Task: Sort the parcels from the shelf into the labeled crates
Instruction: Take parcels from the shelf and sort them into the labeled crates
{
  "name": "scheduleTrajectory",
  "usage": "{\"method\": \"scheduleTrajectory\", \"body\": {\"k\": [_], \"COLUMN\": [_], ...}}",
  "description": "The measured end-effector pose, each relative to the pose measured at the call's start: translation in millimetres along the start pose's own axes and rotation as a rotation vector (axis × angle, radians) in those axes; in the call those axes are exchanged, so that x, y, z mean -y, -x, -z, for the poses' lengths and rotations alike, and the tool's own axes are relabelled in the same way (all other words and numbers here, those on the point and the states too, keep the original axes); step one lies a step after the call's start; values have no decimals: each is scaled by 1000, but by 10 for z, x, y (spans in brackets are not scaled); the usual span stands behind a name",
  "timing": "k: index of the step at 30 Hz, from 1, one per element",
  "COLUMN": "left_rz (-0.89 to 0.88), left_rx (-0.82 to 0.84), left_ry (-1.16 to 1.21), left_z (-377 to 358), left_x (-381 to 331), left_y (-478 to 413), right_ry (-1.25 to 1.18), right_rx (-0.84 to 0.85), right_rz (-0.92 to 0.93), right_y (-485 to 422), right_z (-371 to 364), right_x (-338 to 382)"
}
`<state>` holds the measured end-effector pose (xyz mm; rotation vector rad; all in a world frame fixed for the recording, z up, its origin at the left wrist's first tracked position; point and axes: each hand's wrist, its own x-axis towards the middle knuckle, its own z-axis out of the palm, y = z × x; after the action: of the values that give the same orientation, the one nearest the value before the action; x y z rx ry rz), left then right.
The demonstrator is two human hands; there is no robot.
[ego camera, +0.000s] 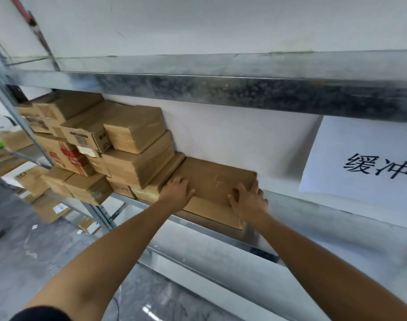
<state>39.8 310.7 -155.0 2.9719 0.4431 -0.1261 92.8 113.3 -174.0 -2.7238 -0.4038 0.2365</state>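
My left hand (178, 191) lies on top of the box (211, 178) at mid-frame. Its fingers are spread and nearly straight, pressing on the box's left part and not curled round anything. My right hand (248, 200) grips the same box at its right near corner, with the fingers bent over the right edge and the thumb on the top face.

The box is flat, brown and wide. It lies on the shelf (336, 216) with its back against the white wall (232, 140), and its near side reaches the shelf's front edge. Its left end touches the stack (130, 144), a pile of brown cardboard parcels several layers high that fills the left part of the shelf. One parcel in the stack carries red tape.

To the right of the box the shelf board is bare grey metal. A white sign (359, 158) with large black characters hangs at the right edge of the frame. An upper beam (244, 89) of the rack crosses the frame above everything.

At lower left more parcels (49, 209) lie on the grey floor (35, 256), blurred.
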Motion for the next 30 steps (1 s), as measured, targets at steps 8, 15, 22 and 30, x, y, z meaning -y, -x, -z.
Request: {"method": "scheduleTrajectory", "body": {"k": [8,15,22,30], "left_rz": [97,247,198,82], "left_rx": [92,123,18,22], "left_ry": [189,352,493,1006], "left_z": [33,38,124,324], "left_x": [-56,-106,-19,161], "left_y": [-268,-225,55,656], "right_ry": [-133,-535,-751,-990], "right_rx": [69,67,-119,-315], "right_rz": [-15,-81,-153,-201], "right_y": [77,188,482,1180], "right_z": [141,284,427,499], "right_x": [-267,-343,-334,-177]}}
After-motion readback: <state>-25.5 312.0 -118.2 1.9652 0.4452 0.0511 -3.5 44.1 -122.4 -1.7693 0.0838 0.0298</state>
